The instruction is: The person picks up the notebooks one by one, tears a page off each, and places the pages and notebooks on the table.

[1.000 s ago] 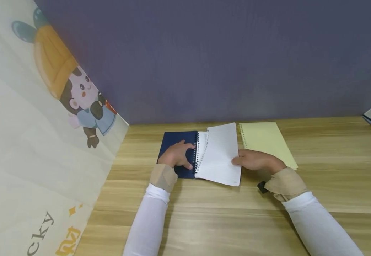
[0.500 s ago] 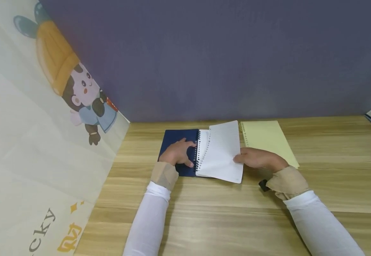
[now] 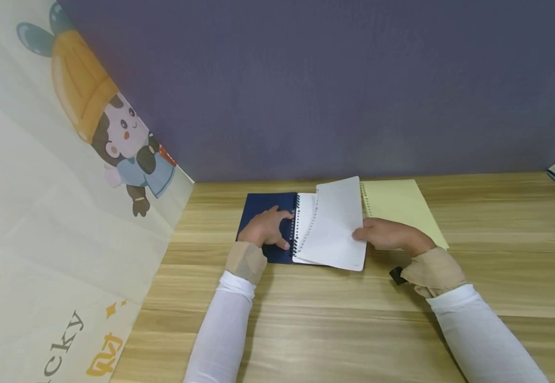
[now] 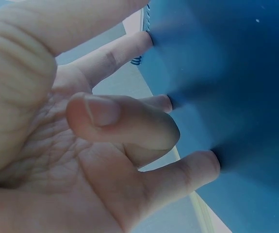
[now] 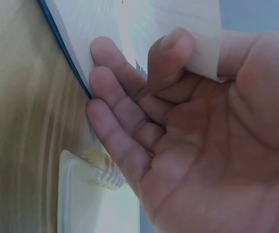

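A spiral notebook lies spread on the table, its dark blue cover (image 3: 260,205) to the left of the black coil (image 3: 297,205) and white pages (image 3: 306,202) to the right. My left hand (image 3: 265,229) rests on that cover, fingers spread, fingertips pressing on it in the left wrist view. My right hand (image 3: 389,234) pinches a white sheet (image 3: 337,223) by its right edge between thumb and forefinger (image 5: 171,53). Along its left side runs a row of holes, slanting away from the coil at the top. Whether its bottom corner still touches the coil, I cannot tell.
Close to the right of the sheet lies a pale yellow spiral notebook (image 3: 397,205), partly behind my right hand. A dark upright panel (image 3: 325,90) borders the back of the wooden table (image 3: 316,319). A white printed wall sheet (image 3: 33,175) stands at the left.
My right hand has drawn the sheet a little to the right and away from me, widening the gap from the coil at the top. My left hand has stayed on the cover.
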The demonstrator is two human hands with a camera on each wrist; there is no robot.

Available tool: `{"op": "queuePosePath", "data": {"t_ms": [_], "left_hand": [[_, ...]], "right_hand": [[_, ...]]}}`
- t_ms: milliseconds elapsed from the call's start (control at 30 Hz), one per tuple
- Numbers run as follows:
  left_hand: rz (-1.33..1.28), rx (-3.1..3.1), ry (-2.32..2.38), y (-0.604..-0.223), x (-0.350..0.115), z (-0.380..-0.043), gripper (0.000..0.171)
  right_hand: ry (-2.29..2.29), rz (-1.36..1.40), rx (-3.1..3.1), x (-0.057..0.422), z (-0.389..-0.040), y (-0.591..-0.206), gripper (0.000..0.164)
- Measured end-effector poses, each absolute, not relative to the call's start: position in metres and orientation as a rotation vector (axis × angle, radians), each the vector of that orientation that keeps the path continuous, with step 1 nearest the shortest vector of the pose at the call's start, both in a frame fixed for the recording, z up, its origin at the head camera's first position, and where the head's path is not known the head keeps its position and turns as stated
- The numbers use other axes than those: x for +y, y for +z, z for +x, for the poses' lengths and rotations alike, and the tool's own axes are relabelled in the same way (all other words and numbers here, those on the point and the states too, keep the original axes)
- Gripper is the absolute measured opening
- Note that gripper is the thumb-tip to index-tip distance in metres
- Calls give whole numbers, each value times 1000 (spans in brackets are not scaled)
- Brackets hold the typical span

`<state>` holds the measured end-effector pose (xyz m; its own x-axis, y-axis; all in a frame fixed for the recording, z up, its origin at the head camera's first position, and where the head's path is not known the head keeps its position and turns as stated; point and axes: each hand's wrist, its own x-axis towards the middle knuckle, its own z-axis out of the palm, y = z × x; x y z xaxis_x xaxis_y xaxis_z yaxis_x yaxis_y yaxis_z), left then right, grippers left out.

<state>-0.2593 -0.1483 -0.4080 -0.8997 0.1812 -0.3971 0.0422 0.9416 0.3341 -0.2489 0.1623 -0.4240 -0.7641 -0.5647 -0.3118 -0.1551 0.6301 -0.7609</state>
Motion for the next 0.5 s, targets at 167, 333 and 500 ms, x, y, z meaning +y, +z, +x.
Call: {"op": "queuePosePath", "data": {"t_ms": [167,333,500], "left_hand": [[148,2661,451,-407,-145,-262,85],[130,2663,459,-407,-143,-264,85],[111,2662,472,-404,-140,-266,85]], "right_hand": [[-1044,-617,2301,169,-256,-423,41],[-1050,-595,2291,173,-263,-421,43],[-1035,-597,2300,175,-269,-419,42]]}}
